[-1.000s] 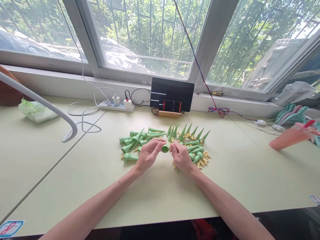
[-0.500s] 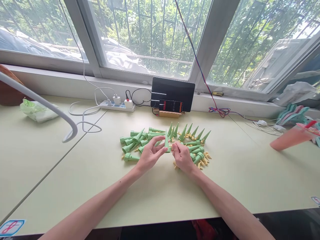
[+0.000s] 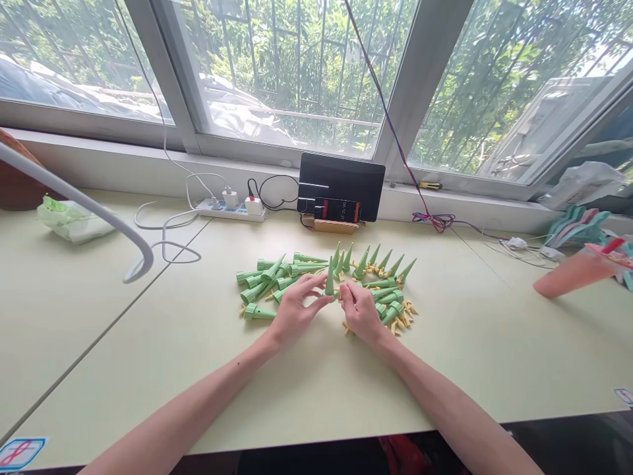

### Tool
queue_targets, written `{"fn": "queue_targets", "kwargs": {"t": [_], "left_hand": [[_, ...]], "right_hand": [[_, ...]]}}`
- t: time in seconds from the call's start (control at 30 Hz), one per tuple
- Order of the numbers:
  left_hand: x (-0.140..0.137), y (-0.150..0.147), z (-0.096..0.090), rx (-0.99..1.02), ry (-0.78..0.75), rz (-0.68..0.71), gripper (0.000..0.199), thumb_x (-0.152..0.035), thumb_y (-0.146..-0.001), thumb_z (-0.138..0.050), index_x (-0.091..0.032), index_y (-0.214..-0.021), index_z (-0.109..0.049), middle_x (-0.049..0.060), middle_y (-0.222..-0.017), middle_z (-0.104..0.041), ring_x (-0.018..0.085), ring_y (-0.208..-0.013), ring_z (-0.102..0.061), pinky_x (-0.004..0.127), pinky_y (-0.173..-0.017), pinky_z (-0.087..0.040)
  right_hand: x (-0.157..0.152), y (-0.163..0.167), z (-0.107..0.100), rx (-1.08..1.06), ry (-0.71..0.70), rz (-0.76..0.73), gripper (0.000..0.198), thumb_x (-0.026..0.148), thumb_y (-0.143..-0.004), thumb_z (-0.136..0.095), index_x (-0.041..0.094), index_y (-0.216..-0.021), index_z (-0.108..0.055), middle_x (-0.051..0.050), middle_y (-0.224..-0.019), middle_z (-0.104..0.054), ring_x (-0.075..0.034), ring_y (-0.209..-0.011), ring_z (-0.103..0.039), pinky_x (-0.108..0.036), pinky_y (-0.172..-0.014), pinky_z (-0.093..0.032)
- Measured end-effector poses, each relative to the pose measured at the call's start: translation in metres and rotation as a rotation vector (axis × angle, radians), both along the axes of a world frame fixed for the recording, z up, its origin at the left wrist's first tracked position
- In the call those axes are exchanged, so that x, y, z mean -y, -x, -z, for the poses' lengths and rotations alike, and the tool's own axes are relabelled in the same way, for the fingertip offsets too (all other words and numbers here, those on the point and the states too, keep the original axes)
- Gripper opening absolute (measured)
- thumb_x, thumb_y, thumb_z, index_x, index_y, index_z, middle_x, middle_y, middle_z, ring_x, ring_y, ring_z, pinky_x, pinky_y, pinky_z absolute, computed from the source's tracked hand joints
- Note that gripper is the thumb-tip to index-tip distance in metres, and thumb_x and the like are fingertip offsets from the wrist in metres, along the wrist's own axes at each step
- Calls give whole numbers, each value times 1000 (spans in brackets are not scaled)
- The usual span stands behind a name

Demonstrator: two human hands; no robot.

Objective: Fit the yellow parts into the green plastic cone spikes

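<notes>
Between its thumb and fingers my left hand (image 3: 298, 307) grips a green cone-shaped plant watering spike (image 3: 330, 280), point up and wide ribbed end down. Close on the right, my right hand (image 3: 364, 310) is pinched round a small yellow valve piece (image 3: 339, 296) against the side of that spike; its tip is mostly hidden by the fingers. Several green spikes (image 3: 264, 284) lie in a heap left of my hands. Others (image 3: 362, 262) stand upright in a row behind, and more (image 3: 392, 310) lie beside my right hand among loose yellow pieces (image 3: 405, 319).
A phone (image 3: 337, 210) showing a timer leans on a black tablet (image 3: 342, 178) at the back. Left of it are a power strip (image 3: 237, 210) and a white cable. A pink drink cup (image 3: 576, 270) is at the right; a plastic packet (image 3: 74, 221) lies at the left.
The spike in my left hand has turned and now shows its ribbed base lower, its cone more upright. My right hand stays almost where it was, at the spike's side.
</notes>
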State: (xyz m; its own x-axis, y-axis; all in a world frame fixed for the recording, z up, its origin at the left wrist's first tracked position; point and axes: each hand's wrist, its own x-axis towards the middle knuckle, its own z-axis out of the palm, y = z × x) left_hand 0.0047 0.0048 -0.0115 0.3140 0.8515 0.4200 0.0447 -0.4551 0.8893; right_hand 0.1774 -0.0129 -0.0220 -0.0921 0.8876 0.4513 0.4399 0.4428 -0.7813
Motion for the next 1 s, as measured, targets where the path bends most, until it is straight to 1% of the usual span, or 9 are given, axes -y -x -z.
{"fn": "queue_targets", "kwargs": {"t": [0.1, 0.17, 0.3, 0.47, 0.53, 0.67, 0.77, 0.93, 1.0], "left_hand": [[0, 1, 2, -75, -103, -130, 42, -33, -83, -71, -29, -124, -66, 2, -87, -57, 14, -76, -58, 31, -74, -57], [0, 1, 4, -103, -140, -159, 40, -33, -84, -70, -29, -124, -67, 0, -82, -54, 12, -71, -56, 29, -70, -55], [1, 0, 6, -68, -125, -131, 37, -32, -85, -68, -27, -122, -68, 1, -79, -55, 12, -70, -56, 24, -59, -54], [2, -1, 4, 12, -2, -64, 37, -31, -84, -69, -22, -119, -70, 0, -74, -56, 10, -61, -55, 20, -44, -53], [3, -1, 3, 28, 48, -44, 37, -32, -83, -69, -21, -119, -70, 1, -76, -57, 11, -60, -58, 21, -43, -54], [4, 0, 1, 33, 127, -19, 37, -35, -86, -66, -20, -120, -70, 5, -85, -62, 17, -72, -68, 24, -45, -59], [5, -1, -2, 37, 154, -5, 36, -38, -88, -63, -20, -118, -70, 7, -93, -65, 19, -77, -69, 25, -47, -60], [5, -1, -10, 67, 174, 23, 33, -43, -90, -59, -16, -92, -78, 9, -90, -67, 19, -80, -67, 27, -51, -63], [5, -2, -13, 81, 191, 35, 33, -43, -89, -60, -16, -88, -78, 9, -91, -67, 20, -82, -67, 28, -53, -64]], "right_hand": [[0, 0, -1, 8, -4, 11, 36, 36, -102, -36, 21, -69, -41, 2, -60, -44, -12, -53, -39, -27, -53, -31], [-1, 1, -1, 11, -8, 13, 36, 35, -102, -36, 21, -69, -42, 2, -61, -45, -12, -53, -39, -27, -53, -31], [-1, 1, 0, 19, -25, 27, 36, 33, -102, -36, 21, -69, -41, 3, -61, -43, -12, -54, -38, -27, -54, -31], [-1, 2, 1, 33, -30, 50, 35, 31, -101, -36, 21, -69, -39, 4, -60, -39, -12, -53, -35, -27, -54, -29], [-1, 2, 2, 36, -34, 59, 35, 31, -101, -37, 21, -68, -38, 4, -59, -37, -11, -53, -33, -27, -54, -28], [-1, 2, 2, 28, -59, 81, 34, 30, -101, -38, 22, -68, -33, 5, -59, -37, -11, -53, -32, -26, -53, -27], [-1, 1, 2, 22, -66, 94, 34, 29, -101, -38, 22, -68, -33, 5, -59, -38, -11, -52, -33, -26, -53, -28], [-2, 2, 2, 26, -64, 109, 34, 30, -101, -38, 22, -68, -34, 4, -60, -40, -11, -53, -34, -26, -53, -28], [-2, 2, 2, 28, -66, 114, 34, 30, -101, -38, 22, -68, -34, 4, -60, -40, -11, -53, -34, -26, -53, -28]]}}
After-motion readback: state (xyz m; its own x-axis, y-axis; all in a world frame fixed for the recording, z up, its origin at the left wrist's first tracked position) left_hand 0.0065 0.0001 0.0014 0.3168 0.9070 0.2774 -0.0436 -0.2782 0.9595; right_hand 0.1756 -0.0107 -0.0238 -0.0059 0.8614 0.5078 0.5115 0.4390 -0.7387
